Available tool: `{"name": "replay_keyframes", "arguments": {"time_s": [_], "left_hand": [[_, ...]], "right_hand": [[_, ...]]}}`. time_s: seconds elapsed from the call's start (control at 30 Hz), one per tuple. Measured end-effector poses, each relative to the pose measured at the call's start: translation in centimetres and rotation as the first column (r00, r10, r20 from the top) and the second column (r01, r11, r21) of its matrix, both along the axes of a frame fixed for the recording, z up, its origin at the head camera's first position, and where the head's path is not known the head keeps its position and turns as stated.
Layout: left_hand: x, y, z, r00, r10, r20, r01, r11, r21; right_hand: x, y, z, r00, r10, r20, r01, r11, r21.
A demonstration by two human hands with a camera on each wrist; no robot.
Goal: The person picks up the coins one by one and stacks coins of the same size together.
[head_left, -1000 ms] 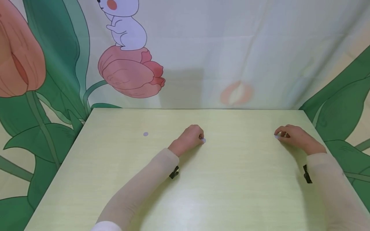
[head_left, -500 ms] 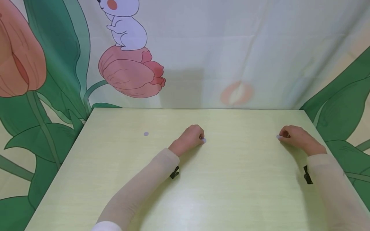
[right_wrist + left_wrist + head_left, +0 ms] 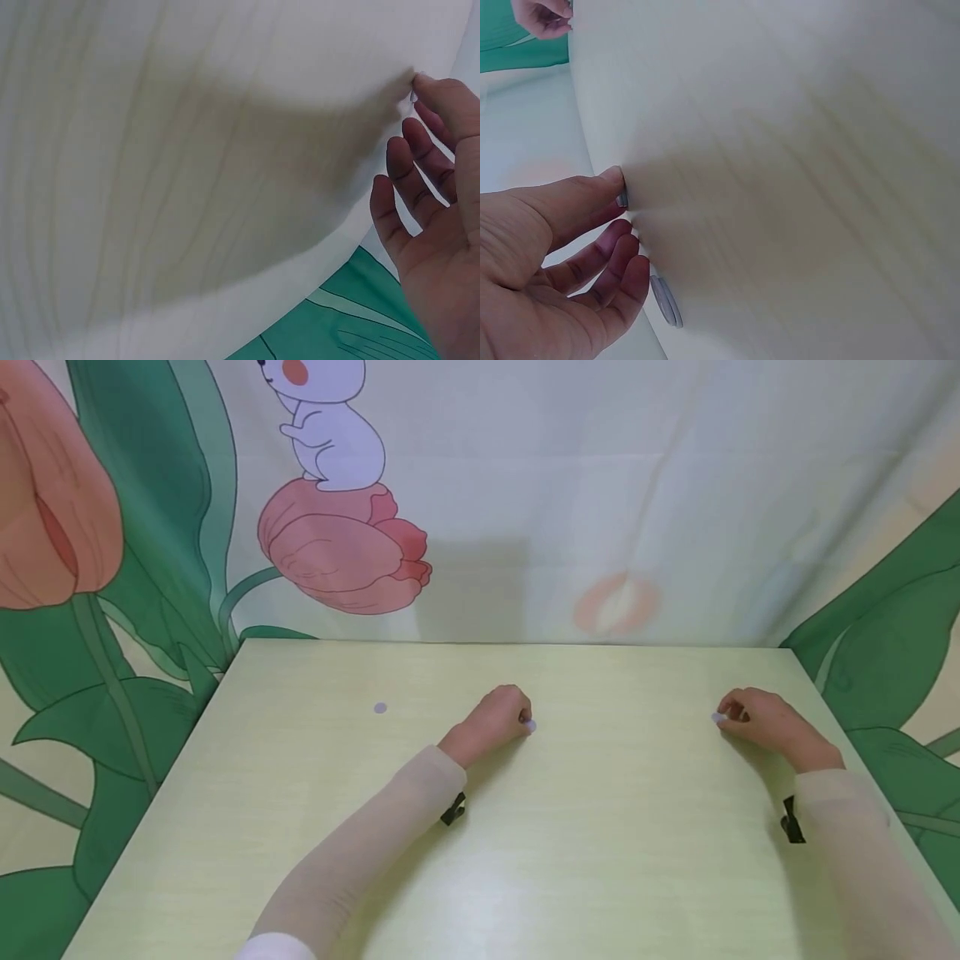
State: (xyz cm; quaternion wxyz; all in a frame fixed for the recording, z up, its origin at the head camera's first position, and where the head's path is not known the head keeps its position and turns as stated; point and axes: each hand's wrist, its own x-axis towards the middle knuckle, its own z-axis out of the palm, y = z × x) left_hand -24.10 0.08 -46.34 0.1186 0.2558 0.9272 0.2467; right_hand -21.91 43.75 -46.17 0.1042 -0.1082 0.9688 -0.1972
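My left hand (image 3: 491, 720) is at mid-table, a small pale round disc (image 3: 530, 726) pinched between thumb and forefinger. In the left wrist view the disc shows as a thin grey edge (image 3: 622, 198) below the thumb tip, and the other fingers curl loosely. A second disc (image 3: 380, 707) lies flat on the table, left of that hand; the left wrist view shows a grey disc (image 3: 666, 301) beyond the fingertips. Toward the table's right side, my right hand (image 3: 772, 720) pinches another pale disc (image 3: 718, 718) by its edge, close over the surface. In the right wrist view the thumb mostly covers it.
The pale wood-grain table (image 3: 600, 843) ends at a straight back edge. Right behind it hangs a curtain (image 3: 480, 485) printed with tulips, leaves and a white animal. A black clip (image 3: 453, 809) shows at the left cuff and another black clip (image 3: 792, 821) at the right.
The right hand and its forearm have shifted slightly toward the near side, its disc still pinched. The left hand keeps its place and its grip.
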Motion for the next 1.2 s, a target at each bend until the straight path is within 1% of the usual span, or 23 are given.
{"name": "replay_keyframes", "arguments": {"time_s": [0.17, 0.43, 0.63, 0.77, 0.87, 1.0, 1.2], "left_hand": [[0.0, -0.1, 0.0, 1.000, -0.005, -0.003, 0.005, 1.000, -0.005], [-0.1, 0.0, -0.1, 1.000, -0.006, -0.013, 0.006, 1.000, -0.006], [-0.1, -0.1, -0.1, 1.000, -0.007, -0.010, 0.007, 1.000, -0.009], [-0.1, -0.1, -0.1, 1.000, -0.007, -0.016, 0.007, 1.000, -0.013], [-0.1, -0.1, -0.2, 1.000, -0.009, -0.021, 0.009, 1.000, -0.015], [-0.1, -0.1, -0.2, 1.000, -0.011, -0.024, 0.010, 1.000, -0.019], [0.0, -0.1, -0.2, 1.000, -0.008, -0.024, 0.007, 1.000, -0.024]], "right_hand": [[-0.1, 0.0, -0.1, 1.000, 0.007, -0.002, -0.007, 1.000, 0.010], [-0.6, -0.3, -0.3, 0.999, -0.021, 0.031, 0.020, 0.999, 0.033], [-0.6, -1.0, -0.1, 1.000, -0.016, -0.012, 0.017, 0.994, 0.111], [-0.5, -1.4, -0.1, 0.998, -0.014, -0.055, 0.023, 0.982, 0.186], [-0.3, -1.7, -0.2, 0.996, -0.005, -0.094, 0.026, 0.975, 0.222], [-0.2, -1.9, -0.5, 0.992, 0.013, -0.127, 0.018, 0.969, 0.246], [-0.1, -2.6, -0.6, 0.990, 0.027, -0.139, 0.009, 0.968, 0.250]]}}
